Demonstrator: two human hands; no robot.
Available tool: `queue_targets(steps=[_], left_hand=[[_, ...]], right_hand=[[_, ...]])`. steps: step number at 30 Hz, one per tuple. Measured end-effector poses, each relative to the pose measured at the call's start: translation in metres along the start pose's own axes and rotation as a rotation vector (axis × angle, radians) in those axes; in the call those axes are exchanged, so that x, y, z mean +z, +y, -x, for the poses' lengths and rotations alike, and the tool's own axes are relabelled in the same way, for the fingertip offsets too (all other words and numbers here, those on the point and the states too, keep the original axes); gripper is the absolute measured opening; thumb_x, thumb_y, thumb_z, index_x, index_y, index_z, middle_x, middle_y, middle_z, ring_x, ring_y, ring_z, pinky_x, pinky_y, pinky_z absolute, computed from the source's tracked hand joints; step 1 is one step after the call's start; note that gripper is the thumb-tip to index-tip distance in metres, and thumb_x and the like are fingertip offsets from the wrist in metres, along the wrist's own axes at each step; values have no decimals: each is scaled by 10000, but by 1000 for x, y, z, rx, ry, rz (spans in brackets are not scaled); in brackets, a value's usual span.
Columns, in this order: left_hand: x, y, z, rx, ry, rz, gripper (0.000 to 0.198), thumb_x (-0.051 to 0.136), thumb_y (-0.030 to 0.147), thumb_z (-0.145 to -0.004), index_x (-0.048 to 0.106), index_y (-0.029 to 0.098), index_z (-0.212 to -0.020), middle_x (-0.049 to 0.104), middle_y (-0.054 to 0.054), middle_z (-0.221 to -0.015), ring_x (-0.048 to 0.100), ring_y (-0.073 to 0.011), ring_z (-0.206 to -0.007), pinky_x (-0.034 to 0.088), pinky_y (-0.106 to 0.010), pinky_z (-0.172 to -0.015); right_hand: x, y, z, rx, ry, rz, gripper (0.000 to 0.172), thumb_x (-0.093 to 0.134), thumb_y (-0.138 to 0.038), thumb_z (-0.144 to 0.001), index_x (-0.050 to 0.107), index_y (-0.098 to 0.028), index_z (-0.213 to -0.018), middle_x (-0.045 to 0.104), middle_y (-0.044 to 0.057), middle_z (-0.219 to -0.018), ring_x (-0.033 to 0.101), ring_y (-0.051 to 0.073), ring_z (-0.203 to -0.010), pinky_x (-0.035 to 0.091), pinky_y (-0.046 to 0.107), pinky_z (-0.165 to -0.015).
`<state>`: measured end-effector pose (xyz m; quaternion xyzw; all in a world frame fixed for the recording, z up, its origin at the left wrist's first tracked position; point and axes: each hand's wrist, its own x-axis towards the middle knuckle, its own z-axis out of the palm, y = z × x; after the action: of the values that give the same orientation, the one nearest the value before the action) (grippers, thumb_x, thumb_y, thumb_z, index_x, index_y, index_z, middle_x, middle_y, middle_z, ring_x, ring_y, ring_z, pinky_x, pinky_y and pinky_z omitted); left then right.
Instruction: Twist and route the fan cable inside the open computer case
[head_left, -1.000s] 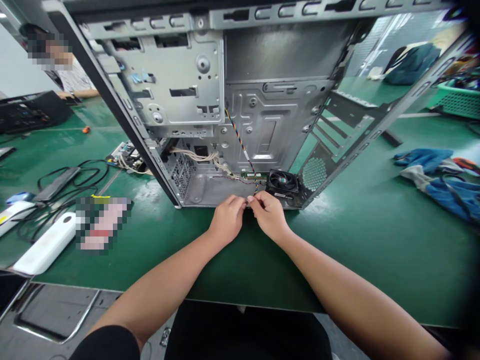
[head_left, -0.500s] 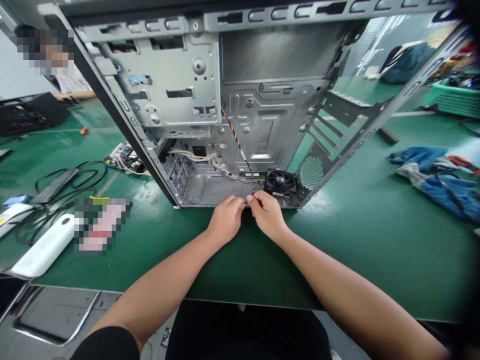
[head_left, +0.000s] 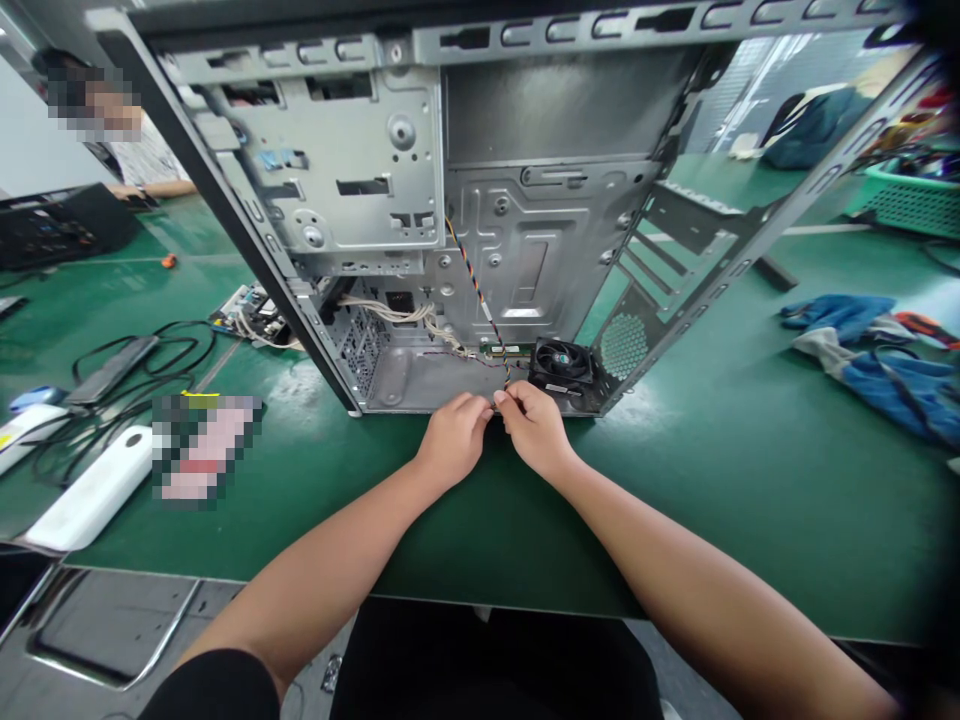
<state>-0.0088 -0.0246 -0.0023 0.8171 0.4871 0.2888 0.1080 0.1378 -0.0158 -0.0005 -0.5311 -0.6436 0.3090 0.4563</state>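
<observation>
- Worktable (head_left: 720,500): green top with a smooth sheen, which spanned most of the frame from left edge to right; its near edge crossed below the middle.
- Seams (head_left: 817,231): pale lines across the green top, right and left of the frame.
- Wall (head_left: 19,140): plain, whitish, upper left.
- Ribbed panel (head_left: 712,115): grey, finely lined, upper right, beside bright slanting strips.
- Floor (head_left: 97,620): grey, specked with dark marks, lower left.
- Furniture frame (head_left: 82,674): bent, shiny metal tube, lower left, under the table edge.
- Light: pale, with whitish glare (head_left: 296,385) on the green top, left of centre.
</observation>
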Motion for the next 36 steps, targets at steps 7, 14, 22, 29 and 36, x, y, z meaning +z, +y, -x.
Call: queue_targets(steps=[7,14,22,29,36], left_hand=[[1,-1,0,13,0,12,226,391,216,-969,556,186,-818,565,-15,-759,538,-152,-711,403,-272,-667],[2,-1,0,23,3,13,223,400,214,-968,545,183,-801,557,-16,-756,527,-150,-697,389,-272,-651],[2,-2,1,13,-2,12,228,402,221,-967,550,185,-798,557,-17,-751,522,-149,-689,389,-275,-646],[2,-2,0,15,2,20,221,416,212,-961,552,181,-790,552,-14,-745,521,-147,-691,386,-272,-648],[3,-3,0,23,5,19,212,417,222,-964,561,181,-815,555,-15,-758,524,-146,-697,389,-271,-652]], right_hand=[[0,-1,0,14,-8,-5,304,494,-374,-872,419,-231,-615,456,-29,-555,435,146,-572,342,291,-588],[0,1,0,7,-8,-13,296,506,-376,-867,432,-224,-623,450,-35,-551,429,139,-568,335,285,-578],[1,2,0,-4,-7,-13,305,512,-379,-867,429,-224,-617,443,-37,-552,423,135,-558,330,286,-566],[1,3,0,-24,-4,0,310,508,-377,-870,420,-226,-614,432,-39,-548,414,134,-557,330,284,-566],[1,3,0,-14,-9,-1,312,506,-390,-870,419,-228,-618,431,-40,-540,416,137,-554,325,286,-563]])
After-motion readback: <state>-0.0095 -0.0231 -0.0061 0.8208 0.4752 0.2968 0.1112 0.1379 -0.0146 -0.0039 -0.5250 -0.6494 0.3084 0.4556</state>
